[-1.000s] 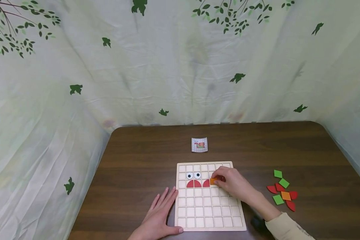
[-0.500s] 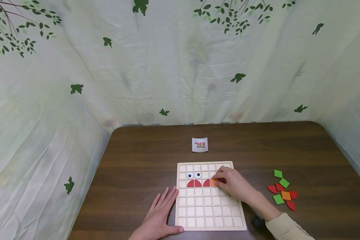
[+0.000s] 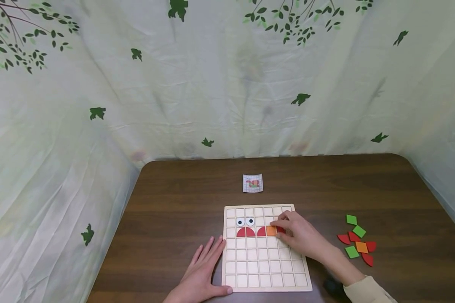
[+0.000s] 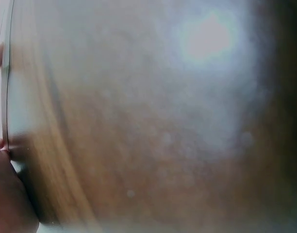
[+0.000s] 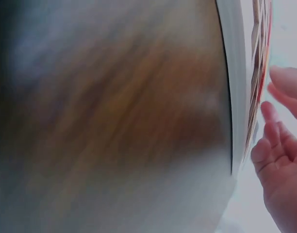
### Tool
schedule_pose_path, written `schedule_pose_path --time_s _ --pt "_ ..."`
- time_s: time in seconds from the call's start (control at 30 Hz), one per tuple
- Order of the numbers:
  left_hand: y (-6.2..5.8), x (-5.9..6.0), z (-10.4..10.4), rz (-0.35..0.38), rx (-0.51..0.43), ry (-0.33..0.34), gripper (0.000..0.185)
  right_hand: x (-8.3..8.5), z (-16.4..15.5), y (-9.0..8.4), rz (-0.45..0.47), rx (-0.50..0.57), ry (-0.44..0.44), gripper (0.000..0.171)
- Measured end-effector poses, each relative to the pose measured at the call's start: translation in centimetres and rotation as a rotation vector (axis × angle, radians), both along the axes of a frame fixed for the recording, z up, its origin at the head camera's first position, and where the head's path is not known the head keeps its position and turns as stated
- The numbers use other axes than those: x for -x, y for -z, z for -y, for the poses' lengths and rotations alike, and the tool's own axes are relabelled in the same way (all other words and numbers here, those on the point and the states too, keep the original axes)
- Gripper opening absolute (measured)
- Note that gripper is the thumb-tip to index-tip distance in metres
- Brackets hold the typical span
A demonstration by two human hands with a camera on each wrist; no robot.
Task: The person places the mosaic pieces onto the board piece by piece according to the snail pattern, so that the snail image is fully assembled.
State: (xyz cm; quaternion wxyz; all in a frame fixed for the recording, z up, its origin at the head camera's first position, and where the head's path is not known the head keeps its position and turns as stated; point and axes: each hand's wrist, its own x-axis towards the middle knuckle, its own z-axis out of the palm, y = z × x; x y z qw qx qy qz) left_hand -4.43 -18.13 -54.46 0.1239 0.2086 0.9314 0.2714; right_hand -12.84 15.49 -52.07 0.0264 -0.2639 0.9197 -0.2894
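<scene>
A white gridded board (image 3: 246, 267) lies on the table. Two eye tiles (image 3: 245, 221) sit side by side in one row. Below them are two red quarter-round tiles (image 3: 245, 232), a bare cell, another red tile (image 3: 261, 231), an orange square tile (image 3: 271, 230) and a partly covered red tile (image 3: 280, 229). My right hand (image 3: 301, 233) reaches over the board, fingertips at the orange tile, which lies flat in its cell. In the right wrist view the right hand's fingers (image 5: 272, 141) stand apart. My left hand (image 3: 202, 271) rests spread against the board's left edge.
Right of the board lie loose tiles: several red ones (image 3: 368, 259), green squares (image 3: 351, 252) and an orange square (image 3: 361, 247). A small picture card (image 3: 252, 183) lies beyond the board. The brown table (image 3: 167, 202) ends at a leaf-printed curtain (image 3: 227, 105).
The orange tile has gone from tilted in my right fingers to flat in its cell. The right hand has shifted slightly right, showing a red tile beside it. The left hand has stayed put.
</scene>
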Motion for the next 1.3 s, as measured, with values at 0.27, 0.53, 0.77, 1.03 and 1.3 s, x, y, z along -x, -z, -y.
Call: schedule_pose_path --time_s 0.27,0.53,0.77,1.03,1.3 --pt "-0.2 0.0 -0.1 0.003 0.01 -0.001 0.114 -0.5 -3.3 0.0 0.043 0.127 0.087 0.025" --pt "-0.1 0.0 -0.1 0.003 0.004 0.005 0.114 -1.2 -7.7 0.0 -0.065 0.089 0.185 0.037" --pt "-0.1 0.0 -0.1 0.032 -0.002 -0.006 0.114 -1.9 -11.3 -0.6 -0.104 0.036 0.197 0.043" --pt "0.0 0.0 -0.1 0.036 0.002 -0.006 0.114 -2.3 -14.9 -0.6 -0.071 0.026 0.235 0.046" --pt "0.1 0.0 -0.1 0.014 0.01 0.0 0.114 -1.4 -16.8 -0.4 -0.083 0.02 0.24 0.043"
